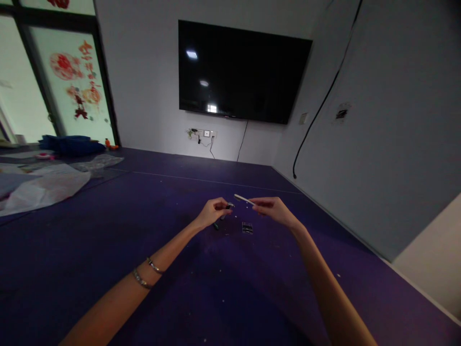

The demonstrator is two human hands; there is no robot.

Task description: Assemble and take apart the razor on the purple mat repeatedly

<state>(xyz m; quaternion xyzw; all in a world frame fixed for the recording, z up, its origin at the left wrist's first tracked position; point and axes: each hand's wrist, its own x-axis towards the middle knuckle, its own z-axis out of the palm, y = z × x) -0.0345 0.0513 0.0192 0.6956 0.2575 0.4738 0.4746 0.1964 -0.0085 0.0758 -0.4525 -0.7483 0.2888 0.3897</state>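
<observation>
My right hand (272, 210) pinches a slim white toothbrush (245, 199), its head pointing left with dark bristles on the underside. Facing it, my left hand (213, 211) is closed on a small dark piece with a shiny metal end (229, 206), mostly hidden by the fingers. A small gap separates the brush head from this piece. Below the left hand lies a small green-and-dark item (216, 226), too small to name. A dark, flat rectangular piece with light markings (247, 228) rests on the purple surface (223, 288) between and below the hands.
White crumbs dot the surface. Crumpled clear plastic and white sheets (54, 185) spread at the far left, near a dark blue cloth bundle (72, 145). A television (241, 72) hangs on the back wall above sockets (206, 133). A black cable (320, 108) dangles at right.
</observation>
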